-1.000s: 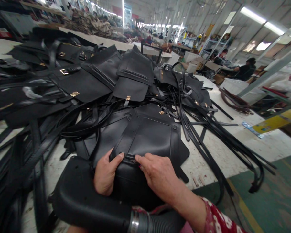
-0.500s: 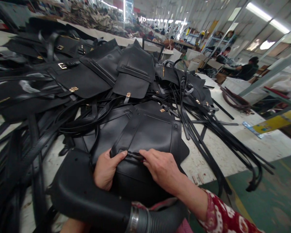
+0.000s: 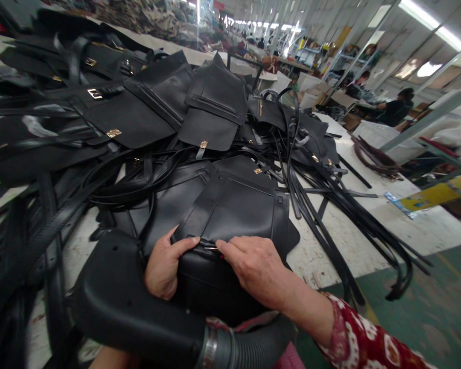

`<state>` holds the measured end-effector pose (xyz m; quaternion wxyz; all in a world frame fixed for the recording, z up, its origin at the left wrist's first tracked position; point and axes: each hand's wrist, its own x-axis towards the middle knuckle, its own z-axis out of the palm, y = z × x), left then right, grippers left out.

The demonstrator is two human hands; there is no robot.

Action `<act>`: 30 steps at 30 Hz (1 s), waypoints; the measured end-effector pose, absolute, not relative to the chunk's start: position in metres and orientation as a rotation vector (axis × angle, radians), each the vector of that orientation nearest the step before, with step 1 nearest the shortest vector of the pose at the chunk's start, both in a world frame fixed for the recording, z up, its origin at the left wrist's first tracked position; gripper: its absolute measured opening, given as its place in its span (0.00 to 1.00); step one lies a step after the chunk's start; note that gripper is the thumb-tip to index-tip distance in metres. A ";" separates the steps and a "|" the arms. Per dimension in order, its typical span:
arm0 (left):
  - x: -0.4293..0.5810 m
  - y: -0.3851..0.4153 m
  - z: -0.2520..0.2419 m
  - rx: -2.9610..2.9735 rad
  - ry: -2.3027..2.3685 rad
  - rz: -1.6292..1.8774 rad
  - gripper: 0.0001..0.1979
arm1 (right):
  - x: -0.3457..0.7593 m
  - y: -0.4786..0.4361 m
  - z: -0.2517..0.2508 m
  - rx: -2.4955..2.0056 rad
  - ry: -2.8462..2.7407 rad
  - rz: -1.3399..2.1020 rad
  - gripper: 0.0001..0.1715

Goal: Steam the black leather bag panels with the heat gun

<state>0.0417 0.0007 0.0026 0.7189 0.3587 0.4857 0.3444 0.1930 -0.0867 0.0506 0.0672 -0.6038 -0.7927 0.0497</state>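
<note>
A black leather bag (image 3: 234, 215) lies at the near edge of the white table (image 3: 349, 241), in front of me. My left hand (image 3: 165, 264) grips its near left corner, thumb on top by the zipper line. My right hand (image 3: 255, 266) presses on the bag's near edge with its fingers pinched at the zipper, whose small metal pull shows between thumb and fingertips. A black moulded nozzle (image 3: 123, 302) joined to a ribbed hose (image 3: 249, 348) runs under my wrists.
A heap of black bags (image 3: 146, 113) with gold clasps and loose black straps (image 3: 330, 205) covers the table behind and to the left. Straps hang over the right edge above a green floor (image 3: 438, 312). People sit at benches far right.
Both hands stay on the bag's near edge. The right fingers have slid a little left along the zipper toward the left thumb. The view has shifted slightly.
</note>
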 end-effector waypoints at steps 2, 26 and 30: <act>0.041 0.001 0.002 0.795 1.069 0.767 0.12 | 0.190 -0.087 0.051 -1.821 -2.395 0.116 0.13; 0.042 -0.002 -0.001 0.862 1.079 0.775 0.08 | 0.187 -0.070 0.077 -1.667 -2.719 0.073 0.09; 0.042 -0.003 0.001 0.806 1.051 0.778 0.10 | 0.193 -0.074 0.056 -1.819 -2.310 0.376 0.09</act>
